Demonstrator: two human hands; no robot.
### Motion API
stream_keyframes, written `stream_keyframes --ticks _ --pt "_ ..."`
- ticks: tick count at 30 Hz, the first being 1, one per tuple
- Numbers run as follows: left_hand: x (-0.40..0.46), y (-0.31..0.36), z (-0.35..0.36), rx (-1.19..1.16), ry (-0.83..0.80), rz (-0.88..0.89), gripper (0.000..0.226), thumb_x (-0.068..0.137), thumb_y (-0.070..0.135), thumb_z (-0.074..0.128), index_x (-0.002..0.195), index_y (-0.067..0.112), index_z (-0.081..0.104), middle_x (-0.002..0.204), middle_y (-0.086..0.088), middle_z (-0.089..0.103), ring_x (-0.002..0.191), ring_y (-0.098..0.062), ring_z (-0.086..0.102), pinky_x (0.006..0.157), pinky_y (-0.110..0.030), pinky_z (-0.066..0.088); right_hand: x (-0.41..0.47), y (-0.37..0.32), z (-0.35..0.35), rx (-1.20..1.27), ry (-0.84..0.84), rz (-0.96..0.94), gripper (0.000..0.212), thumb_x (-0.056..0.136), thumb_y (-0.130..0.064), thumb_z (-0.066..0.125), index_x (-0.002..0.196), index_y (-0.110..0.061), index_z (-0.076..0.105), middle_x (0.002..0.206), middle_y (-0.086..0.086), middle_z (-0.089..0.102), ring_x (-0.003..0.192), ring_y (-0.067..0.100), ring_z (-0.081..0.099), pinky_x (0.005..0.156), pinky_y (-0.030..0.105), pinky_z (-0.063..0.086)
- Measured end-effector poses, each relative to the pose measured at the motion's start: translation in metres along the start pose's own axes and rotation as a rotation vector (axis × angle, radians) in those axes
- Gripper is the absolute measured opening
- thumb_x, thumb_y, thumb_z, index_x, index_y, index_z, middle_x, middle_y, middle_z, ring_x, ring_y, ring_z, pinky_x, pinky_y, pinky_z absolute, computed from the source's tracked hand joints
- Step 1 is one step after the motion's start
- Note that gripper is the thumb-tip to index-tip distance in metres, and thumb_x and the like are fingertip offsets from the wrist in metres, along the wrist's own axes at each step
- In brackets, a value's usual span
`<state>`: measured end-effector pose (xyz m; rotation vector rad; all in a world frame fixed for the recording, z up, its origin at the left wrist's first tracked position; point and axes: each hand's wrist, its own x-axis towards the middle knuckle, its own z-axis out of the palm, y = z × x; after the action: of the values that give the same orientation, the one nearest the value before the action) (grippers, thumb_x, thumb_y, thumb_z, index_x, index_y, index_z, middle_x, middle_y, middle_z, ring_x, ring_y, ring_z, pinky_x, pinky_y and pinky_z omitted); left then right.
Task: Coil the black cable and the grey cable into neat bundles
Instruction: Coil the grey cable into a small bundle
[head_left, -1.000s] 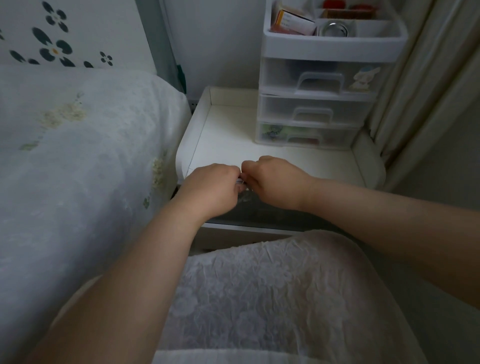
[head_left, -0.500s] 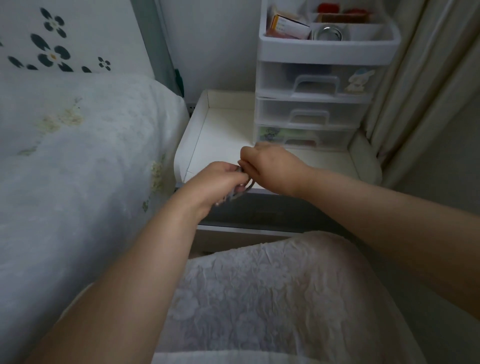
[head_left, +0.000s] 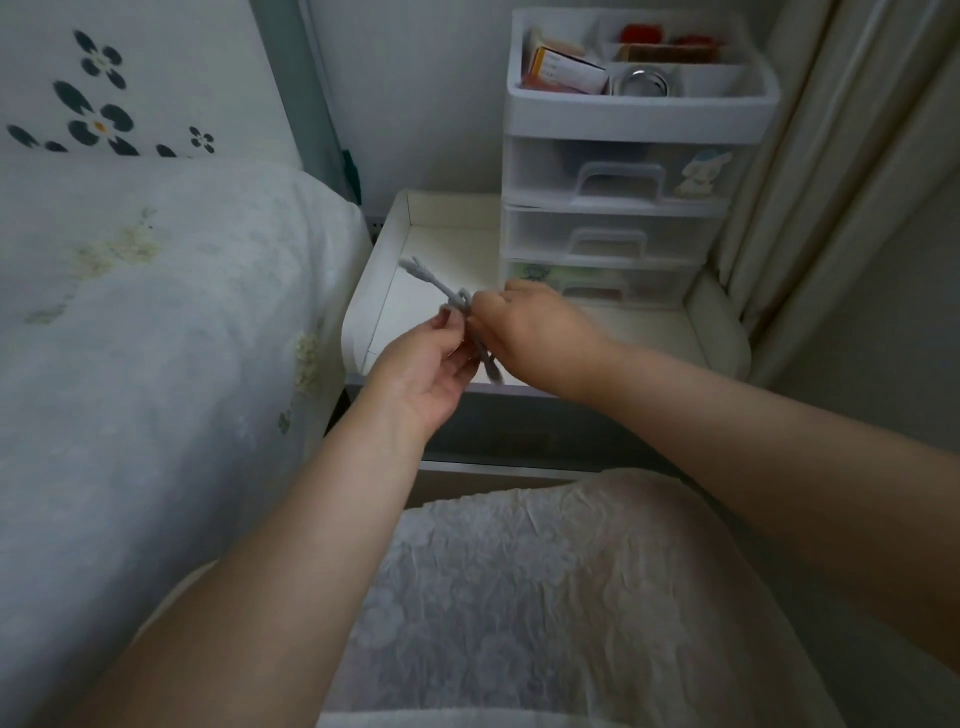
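A bed (head_left: 156, 312) lies along the desk's (head_left: 441, 270) left edge. At its back right corner a drawer unit (head_left: 623, 218) holds boxes (head_left: 566, 67), perhaps a tin. Both hands, left (head_left: 421, 369) and right (head_left: 535, 332), pinch the grey cable (head_left: 457, 301) above the front edge.

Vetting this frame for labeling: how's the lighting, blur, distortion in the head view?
Head view: dim, flat light with no glare or hard shadows; wide-angle bending shows on the curtain and the drawer unit; the grey cable, held between left hand and right hand, is thin but legible, its lower end soft; dark gap under the nightstand loses detail.
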<state>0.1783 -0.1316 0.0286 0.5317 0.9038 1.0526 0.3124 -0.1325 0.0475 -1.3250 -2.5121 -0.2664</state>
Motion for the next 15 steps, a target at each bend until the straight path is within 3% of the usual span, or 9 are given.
stream_keyframes --ticks 3,7,9,11,13,15 --pt "-0.003 0.003 0.007 -0.110 -0.075 0.087 0.015 0.094 0.021 0.056 0.100 0.010 0.066 0.094 -0.007 0.071 0.099 -0.021 0.066 0.096 -0.038 0.050 0.002 -0.001 -0.004 0.217 0.048 0.257 0.023 0.100 -0.023 0.039 0.096 -0.005 0.052 0.087 0.017 0.061 0.074 0.030 0.049 0.061 0.033 0.031" --pt "-0.004 0.007 0.011 -0.224 -0.034 0.143 0.058 0.085 0.057 0.056 0.115 0.008 0.063 0.099 -0.009 0.071 0.097 -0.022 0.069 0.095 -0.039 0.052 0.004 -0.008 -0.008 0.419 0.070 0.407 0.026 0.101 -0.025 0.037 0.088 -0.008 0.051 0.086 0.016 0.063 0.076 0.031 0.053 0.063 0.035 0.037" --pt "-0.002 0.010 0.008 -0.224 -0.021 0.121 0.069 0.083 0.065 0.053 0.118 0.007 0.061 0.100 -0.009 0.071 0.097 -0.022 0.070 0.098 -0.042 0.049 0.004 -0.011 -0.007 0.431 0.073 0.430 0.027 0.100 -0.025 0.038 0.091 -0.005 0.055 0.088 0.017 0.064 0.080 0.033 0.054 0.064 0.035 0.037" --pt "-0.003 0.014 0.005 -0.159 -0.018 0.097 0.061 0.087 0.061 0.052 0.117 0.008 0.062 0.105 -0.009 0.073 0.103 -0.022 0.068 0.104 -0.043 0.041 0.002 -0.011 -0.006 0.441 0.054 0.446 0.029 0.100 -0.025 0.038 0.091 -0.003 0.055 0.085 0.017 0.062 0.078 0.033 0.052 0.061 0.034 0.032" --pt "-0.006 0.018 0.003 -0.117 -0.047 0.085 0.045 0.093 0.044 0.051 0.123 0.011 0.060 0.114 -0.010 0.070 0.109 -0.023 0.066 0.109 -0.045 0.034 0.000 -0.009 -0.010 0.491 0.035 0.494 0.027 0.100 -0.024 0.038 0.085 -0.006 0.050 0.075 0.010 0.054 0.071 0.028 0.047 0.058 0.032 0.025" --pt "-0.009 0.021 0.002 -0.105 -0.123 0.085 0.034 0.095 0.026 0.048 0.124 0.014 0.059 0.118 -0.011 0.069 0.111 -0.022 0.065 0.109 -0.046 0.033 0.000 -0.006 -0.016 0.560 0.044 0.555 0.025 0.100 -0.024 0.038 0.082 -0.010 0.048 0.067 0.001 0.046 0.065 0.021 0.043 0.059 0.029 0.027"
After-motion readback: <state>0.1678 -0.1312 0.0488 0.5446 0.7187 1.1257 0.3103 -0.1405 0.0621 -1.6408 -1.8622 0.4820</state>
